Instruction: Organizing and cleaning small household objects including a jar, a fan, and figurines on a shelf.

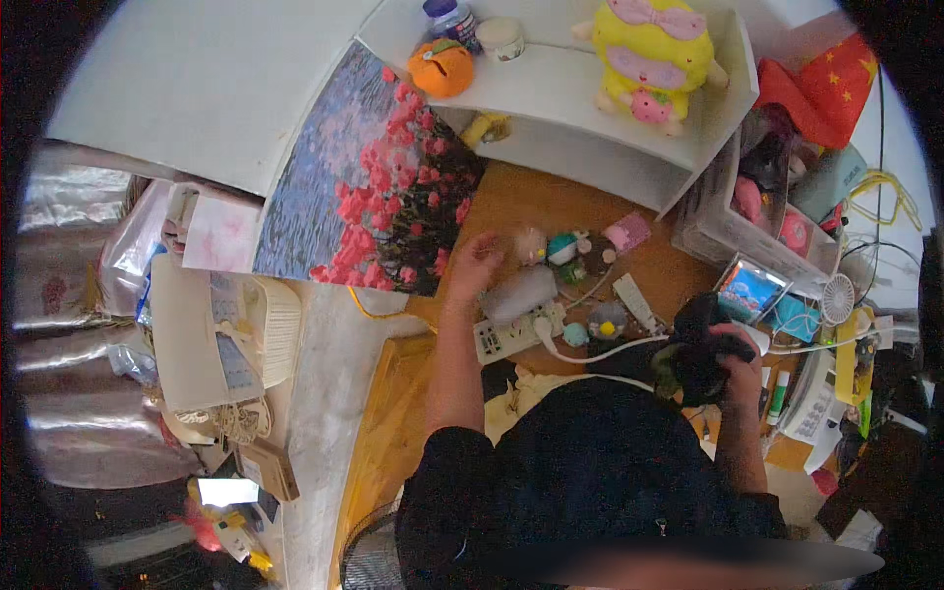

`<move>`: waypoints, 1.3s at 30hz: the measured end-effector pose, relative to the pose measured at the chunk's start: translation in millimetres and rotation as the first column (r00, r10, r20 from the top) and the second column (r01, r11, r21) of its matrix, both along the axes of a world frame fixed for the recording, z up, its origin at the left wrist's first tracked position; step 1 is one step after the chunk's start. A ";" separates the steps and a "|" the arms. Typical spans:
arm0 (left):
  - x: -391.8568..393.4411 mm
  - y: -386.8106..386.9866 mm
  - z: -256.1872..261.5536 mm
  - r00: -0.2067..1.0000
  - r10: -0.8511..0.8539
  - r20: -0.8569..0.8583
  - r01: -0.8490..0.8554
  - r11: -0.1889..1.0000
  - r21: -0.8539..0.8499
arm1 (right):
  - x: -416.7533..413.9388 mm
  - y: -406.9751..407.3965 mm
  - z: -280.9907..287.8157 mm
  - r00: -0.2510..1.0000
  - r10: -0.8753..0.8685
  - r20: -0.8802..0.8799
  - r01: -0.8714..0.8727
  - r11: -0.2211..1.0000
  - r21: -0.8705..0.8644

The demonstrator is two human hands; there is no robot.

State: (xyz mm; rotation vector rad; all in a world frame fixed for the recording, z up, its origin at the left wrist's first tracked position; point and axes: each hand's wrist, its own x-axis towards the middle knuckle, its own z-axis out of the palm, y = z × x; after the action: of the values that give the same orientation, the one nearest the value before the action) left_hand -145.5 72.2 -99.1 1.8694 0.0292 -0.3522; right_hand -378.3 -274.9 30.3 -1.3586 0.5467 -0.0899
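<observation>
My right hand [740, 361] grips a black, soft-looking item [697, 350] over the right part of the wooden desk; what it is, I cannot tell. Blurred, my left hand [478, 258] is raised over the desk beside the picture of pink flowers [398, 199], with nothing visible in it. Small plush figures [564, 249] lie to the right of that hand. Below them are a translucent pouch-like thing [520, 293], a white power strip [509, 335] with a plugged-in white cable [582, 359], a grey plush ball [606, 320] and a white remote-like object [636, 301].
A white shelf [560, 74] at the back bears a yellow plush toy [653, 55], an orange plush [441, 68] and jars. To the right stand a clear plastic bin [774, 243], a small white fan [838, 299], a glue stick [778, 398] and loose cables. A white basket [280, 332] is at left.
</observation>
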 end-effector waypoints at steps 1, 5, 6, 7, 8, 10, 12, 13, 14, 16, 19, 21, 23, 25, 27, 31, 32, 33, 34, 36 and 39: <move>-5.8 2.8 0.0 1.000 0.004 -0.006 -0.004 1.000 0.000 | -2.5 -2.0 -2.3 0.999 0.002 0.034 -0.001 1.000 -0.028; -24.4 -13.3 32.8 0.996 -0.080 -0.030 0.085 0.972 0.220 | -10.2 -0.8 -1.1 0.997 -0.011 0.074 0.009 0.999 0.037; -28.3 -19.0 46.1 0.992 -0.060 -0.112 0.086 0.965 0.249 | -12.2 -2.7 -2.6 0.997 -0.015 0.072 0.012 0.999 0.035; -29.8 -10.7 32.7 0.993 -0.049 -0.107 0.075 0.965 0.251 | -12.9 -1.9 -4.1 0.996 0.016 0.088 -0.022 0.997 0.069; -28.0 0.2 6.6 0.997 -0.066 0.033 0.052 0.948 0.312 | -14.3 -0.7 -5.1 0.994 0.045 0.104 -0.056 0.993 0.103; -29.6 -10.9 8.0 0.980 -0.112 0.164 0.045 0.931 0.362 | -20.0 -1.1 -8.9 0.994 0.020 0.107 -0.032 0.993 0.116; -36.7 -36.6 20.7 0.958 -0.117 0.262 -0.039 0.851 0.523 | -24.4 -2.2 -8.6 0.994 -0.011 0.108 -0.003 0.992 0.129; -43.3 -50.9 38.3 0.958 -0.125 0.260 -0.032 0.851 0.524 | -25.1 -1.4 -6.0 0.994 -0.019 0.108 0.007 0.993 0.115; -51.5 -65.4 58.0 0.978 -0.140 0.152 0.028 0.820 0.571 | -26.7 -1.1 -3.5 0.994 -0.026 0.109 0.015 0.995 0.099; -64.0 -84.8 53.5 0.987 -0.149 0.051 0.088 0.788 0.609 | -33.0 -4.3 -10.0 0.995 -0.032 0.096 0.021 0.994 0.111; -70.7 -100.6 34.5 0.886 -0.323 0.333 -0.025 0.684 0.729 | -33.7 -1.2 -4.7 0.997 -0.042 0.068 0.034 0.993 0.114; -71.1 -110.8 46.0 0.788 -0.446 0.424 -0.060 0.630 0.774 | -34.0 2.6 1.8 0.997 -0.057 0.052 0.052 0.994 0.098; -62.9 -113.6 42.8 0.732 -0.517 0.444 -0.063 0.597 0.800 | -36.7 3.5 5.5 0.997 -0.055 0.049 0.049 0.991 0.122; -51.1 -113.6 36.5 0.671 -0.579 0.464 -0.086 0.561 0.824 | -36.9 2.8 6.1 0.998 -0.046 0.048 0.041 0.994 0.105; -41.2 -112.1 26.1 0.712 -0.653 0.258 -0.015 0.353 0.936 | -36.3 2.9 6.9 0.998 -0.036 0.051 0.031 0.995 0.091; -29.3 -112.7 21.5 0.728 -0.677 0.109 0.133 0.296 0.946 | -38.0 1.0 4.8 0.995 -0.003 0.096 -0.007 0.994 0.105; -29.1 -113.3 22.9 0.726 -0.678 0.113 0.132 0.298 0.945 | -38.4 -0.2 4.1 0.996 0.004 0.090 -0.014 0.993 0.117; -29.4 -113.1 25.4 0.725 -0.679 0.114 0.130 0.298 0.946 | -39.1 -0.7 3.1 0.995 0.000 0.097 -0.011 0.993 0.119; -29.1 -112.4 27.8 0.722 -0.682 0.117 0.126 0.296 0.947 | -39.6 -1.1 2.2 0.994 -0.004 0.107 -0.010 0.991 0.132; -28.5 -110.7 34.9 0.759 -0.625 0.182 0.101 0.390 0.915 | -39.1 -1.6 1.3 0.993 -0.011 0.117 -0.006 0.989 0.146; -19.0 -106.2 50.3 0.816 -0.503 0.284 0.052 0.554 0.831 | -38.3 -2.6 0.5 0.994 -0.024 0.111 0.009 0.991 0.136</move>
State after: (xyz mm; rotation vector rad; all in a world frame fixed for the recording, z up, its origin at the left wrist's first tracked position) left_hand -164.5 -34.0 -48.7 2.8518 -0.5927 -0.0396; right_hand -416.6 -277.4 30.7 -1.2092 0.4614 -0.1398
